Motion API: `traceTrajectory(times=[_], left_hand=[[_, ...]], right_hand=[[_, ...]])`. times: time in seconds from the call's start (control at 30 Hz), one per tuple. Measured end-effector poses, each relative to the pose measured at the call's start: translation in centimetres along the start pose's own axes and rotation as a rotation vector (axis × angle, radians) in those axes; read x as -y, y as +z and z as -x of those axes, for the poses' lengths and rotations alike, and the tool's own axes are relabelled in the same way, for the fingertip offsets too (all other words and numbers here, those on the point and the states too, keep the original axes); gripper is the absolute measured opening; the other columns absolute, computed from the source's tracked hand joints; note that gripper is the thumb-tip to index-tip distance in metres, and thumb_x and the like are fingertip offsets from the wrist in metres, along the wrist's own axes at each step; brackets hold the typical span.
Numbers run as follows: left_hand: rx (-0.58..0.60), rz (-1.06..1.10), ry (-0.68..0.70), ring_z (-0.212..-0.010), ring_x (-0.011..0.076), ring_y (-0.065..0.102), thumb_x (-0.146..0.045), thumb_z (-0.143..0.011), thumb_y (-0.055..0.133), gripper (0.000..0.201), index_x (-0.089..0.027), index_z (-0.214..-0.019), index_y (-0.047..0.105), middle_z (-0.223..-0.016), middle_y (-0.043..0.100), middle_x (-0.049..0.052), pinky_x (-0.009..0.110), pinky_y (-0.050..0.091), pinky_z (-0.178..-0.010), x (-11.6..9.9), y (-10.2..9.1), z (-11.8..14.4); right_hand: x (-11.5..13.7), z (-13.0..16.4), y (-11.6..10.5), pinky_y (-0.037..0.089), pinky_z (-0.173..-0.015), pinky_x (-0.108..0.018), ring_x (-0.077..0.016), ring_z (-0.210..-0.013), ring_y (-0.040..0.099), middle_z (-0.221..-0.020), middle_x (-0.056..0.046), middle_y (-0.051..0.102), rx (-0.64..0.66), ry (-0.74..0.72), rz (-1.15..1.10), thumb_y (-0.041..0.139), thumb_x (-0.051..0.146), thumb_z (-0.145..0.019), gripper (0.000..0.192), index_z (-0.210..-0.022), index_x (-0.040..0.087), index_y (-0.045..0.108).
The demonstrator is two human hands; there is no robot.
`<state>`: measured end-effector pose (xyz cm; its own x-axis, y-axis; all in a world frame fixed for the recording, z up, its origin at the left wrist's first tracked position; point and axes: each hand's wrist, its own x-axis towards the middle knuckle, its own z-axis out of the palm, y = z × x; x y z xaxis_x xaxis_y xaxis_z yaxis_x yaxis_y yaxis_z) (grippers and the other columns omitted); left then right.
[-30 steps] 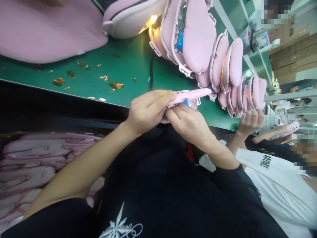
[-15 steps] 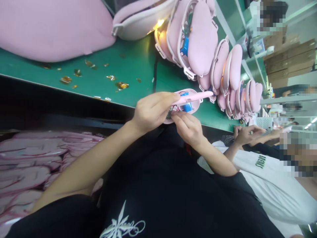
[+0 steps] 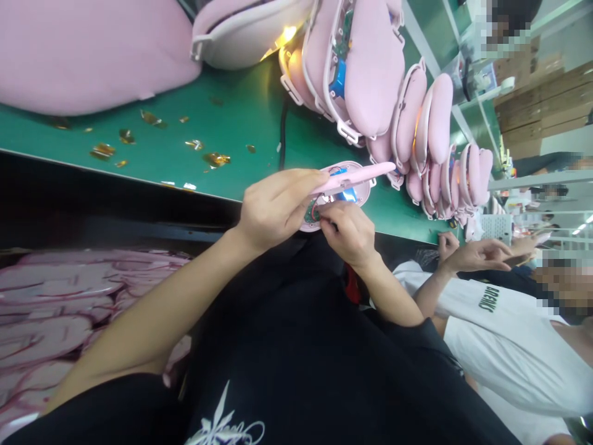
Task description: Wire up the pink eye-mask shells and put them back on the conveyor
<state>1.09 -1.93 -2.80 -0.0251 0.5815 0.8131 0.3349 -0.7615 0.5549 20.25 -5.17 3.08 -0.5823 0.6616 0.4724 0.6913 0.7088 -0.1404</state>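
Green worktop [image 3: 194, 133] runs across the upper part of the view, its near edge dark; small gold-coloured scraps [image 3: 215, 159] lie scattered on it, and a black cable [image 3: 282, 139] crosses it toward the near edge. Large pink cushion-like piece [image 3: 88, 52] lies at the far left of the worktop; beside it a row of pink padded shells [image 3: 417, 123] stands on edge — white-rimmed, some showing blue parts and a warm light inside — and recedes to the right. Below the worktop edge at left, a stack of pink flat pieces [image 3: 60, 309] is seen, blurred. Person's black shirt [image 3: 296, 346] fills the lower centre; at right a co-worker in a white shirt [image 3: 504, 346] holds an open hand [image 3: 477, 254] near the worktop edge. Left hand [image 3: 278, 207] is closed on a pink shell unit [image 3: 340, 188], thumb and fingers gripping the pink outer half; the unit is held just above the near edge of the worktop, hinged apart, with a blue part and a small green circuit board visible inside. Right hand [image 3: 347, 232] is pinched shut at the unit's lower edge, fingertips touching the inner half by the board — what they pinch cannot be told.
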Motion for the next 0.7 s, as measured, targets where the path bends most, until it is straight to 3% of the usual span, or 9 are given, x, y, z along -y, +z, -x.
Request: traceTrajectory(times=[0.23,0.5,0.53,0.6,0.67,0.7], left_hand=[[0.037,-0.021,-0.031,-0.118,0.0223,0.079,-0.018,-0.110,0.055,0.034,-0.021,-0.141,0.068,-0.128,0.081,0.008,0.036,0.069,-0.102,0.0,0.0,0.3],[0.032,0.038,0.103,-0.125,0.0215,0.076,-0.010,-0.107,0.057,0.048,-0.023,-0.153,0.059,-0.132,0.079,0.009,0.033,0.065,-0.105,0.7,-0.3,0.6],[0.058,0.046,0.160,-0.126,0.0217,0.076,-0.010,-0.105,0.060,0.050,-0.025,-0.153,0.060,-0.132,0.079,0.008,0.033,0.065,-0.105,0.7,-0.7,0.7],[0.185,0.039,0.291,-0.128,0.0231,0.075,-0.014,-0.102,0.066,0.047,-0.027,-0.147,0.064,-0.132,0.079,0.006,0.034,0.064,-0.108,0.5,-1.4,0.9],[0.351,-0.044,0.377,-0.133,0.0263,0.073,-0.026,-0.101,0.071,0.037,-0.028,-0.138,0.069,-0.134,0.079,0.003,0.042,0.059,-0.117,0.0,-1.8,1.1],[0.409,-0.110,0.390,-0.136,0.0296,0.070,-0.034,-0.100,0.072,0.035,-0.029,-0.134,0.070,-0.135,0.078,0.003,0.049,0.055,-0.123,-0.3,-1.8,1.2]], right_hand=[[0.1,0.1,-0.7,0.067,-0.090,-0.034,-0.0186,-0.096,0.080,-0.104,-0.005,0.085,0.081,-0.129,0.093,0.059,0.009,-0.105,0.022,-0.111,0.023,0.074],[0.6,0.6,-1.4,0.068,-0.099,-0.035,-0.0218,-0.109,0.081,-0.112,-0.011,0.085,0.112,-0.167,0.032,0.067,0.008,-0.099,0.023,-0.121,0.013,0.071],[0.5,1.4,-1.9,0.068,-0.100,-0.035,-0.0211,-0.111,0.080,-0.114,-0.010,0.085,0.089,-0.165,-0.022,0.068,0.009,-0.098,0.025,-0.123,0.014,0.071],[0.1,3.7,-2.8,0.067,-0.094,-0.032,-0.0178,-0.108,0.079,-0.109,-0.005,0.085,-0.110,-0.107,-0.080,0.066,0.011,-0.099,0.029,-0.126,0.020,0.070],[-0.9,5.8,-2.9,0.065,-0.097,-0.038,-0.0204,-0.113,0.075,-0.116,-0.005,0.081,-0.357,0.058,0.013,0.062,0.018,-0.101,0.032,-0.132,0.025,0.068],[-1.5,6.4,-2.7,0.062,-0.104,-0.045,-0.0250,-0.124,0.071,-0.128,-0.009,0.077,-0.398,0.176,0.097,0.060,0.025,-0.103,0.035,-0.137,0.026,0.066]])
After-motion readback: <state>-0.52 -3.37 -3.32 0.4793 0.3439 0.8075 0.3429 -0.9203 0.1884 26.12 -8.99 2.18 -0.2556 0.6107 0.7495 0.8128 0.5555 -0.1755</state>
